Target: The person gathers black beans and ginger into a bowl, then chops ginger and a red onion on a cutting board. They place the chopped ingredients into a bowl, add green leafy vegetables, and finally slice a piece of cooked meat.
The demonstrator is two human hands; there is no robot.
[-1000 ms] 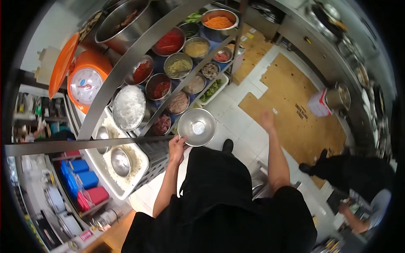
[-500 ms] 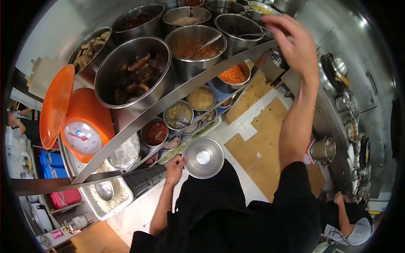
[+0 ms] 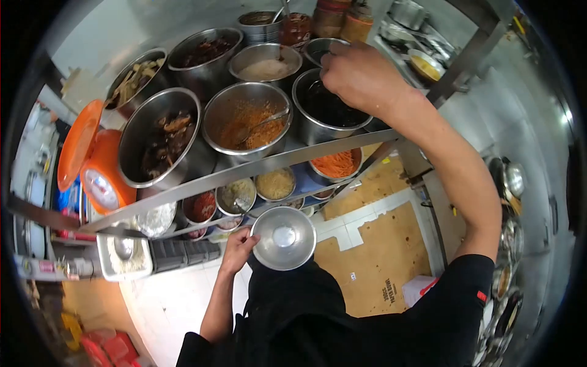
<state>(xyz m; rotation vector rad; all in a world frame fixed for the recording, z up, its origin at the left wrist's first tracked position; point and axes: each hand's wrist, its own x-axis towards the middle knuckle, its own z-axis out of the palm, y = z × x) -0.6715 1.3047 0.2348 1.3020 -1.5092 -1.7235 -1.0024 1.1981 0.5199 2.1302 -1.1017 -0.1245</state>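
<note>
My left hand [image 3: 238, 248] grips the rim of an empty metal bowl [image 3: 284, 238], held low in front of my body. My right hand [image 3: 351, 73] reaches over a pot of dark sauce [image 3: 327, 107] on the upper shelf, its fingers bent down and closed. What they hold, if anything, is hidden. Left of that pot stands a pot of orange-brown minced food [image 3: 247, 125] with a spoon in it. Behind are a bowl of pale powder [image 3: 266, 66] and a small pot [image 3: 318, 51], partly covered by my hand.
An orange scale [image 3: 110, 177] stands at the shelf's left end beside a pot of dark brown pieces [image 3: 168, 147]. The metal shelf edge [image 3: 263, 170] crosses above lower bowls, including shredded carrot [image 3: 335, 164]. Brown cardboard [image 3: 379, 257] lies on the floor.
My right hand has moved left and down to the dark sauce pot, and its fingers have closed. The view has shifted, showing more of the shelf's back. My left hand still holds the bowl.
</note>
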